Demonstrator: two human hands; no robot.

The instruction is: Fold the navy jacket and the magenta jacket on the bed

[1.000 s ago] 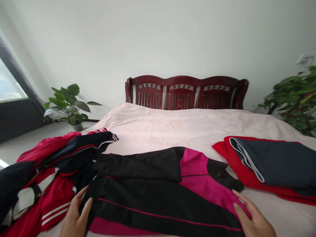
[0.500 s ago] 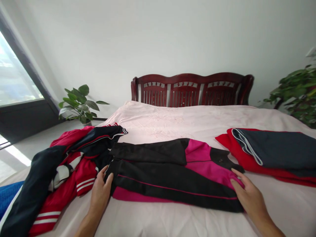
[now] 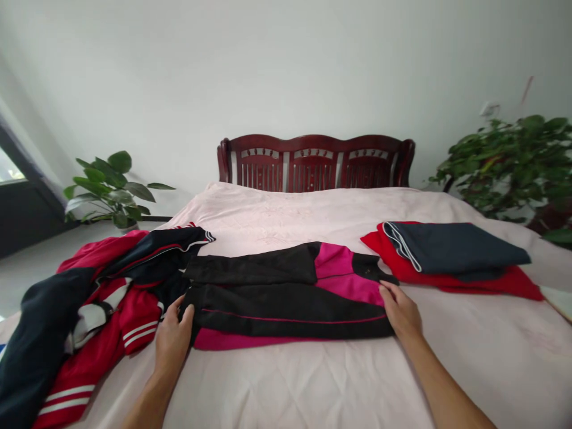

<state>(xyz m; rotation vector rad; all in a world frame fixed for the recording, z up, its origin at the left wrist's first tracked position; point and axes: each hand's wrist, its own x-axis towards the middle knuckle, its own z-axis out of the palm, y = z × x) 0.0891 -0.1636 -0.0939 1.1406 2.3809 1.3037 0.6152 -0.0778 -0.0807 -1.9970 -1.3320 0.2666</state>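
A black and magenta zip jacket (image 3: 268, 304) lies sideways across the bed in front of me, its dark collar to the right and its black sleeves folded lengthwise over the body. My left hand (image 3: 173, 328) pinches the hem end at the left, thumb on top and the other fingers partly hidden. At the opposite end, my right hand (image 3: 400, 310) grips the magenta shoulder just below the collar, fingertips on the cloth. Both hands are closed on the fabric, which rests flat on the pink bedsheet (image 3: 313, 387).
A loose heap of red and navy clothes (image 3: 102, 304) with white stripes touches the jacket's left end. On the right sits a folded stack, navy cloth (image 3: 465, 247) over red cloth (image 3: 513, 283). Behind are a wooden headboard (image 3: 315, 164) and potted plants (image 3: 111, 185) on both sides.
My view has turned to the right, so the scene sits further left in the picture. Both hands stay on the ends of the jacket, whose folded shape looks the same.
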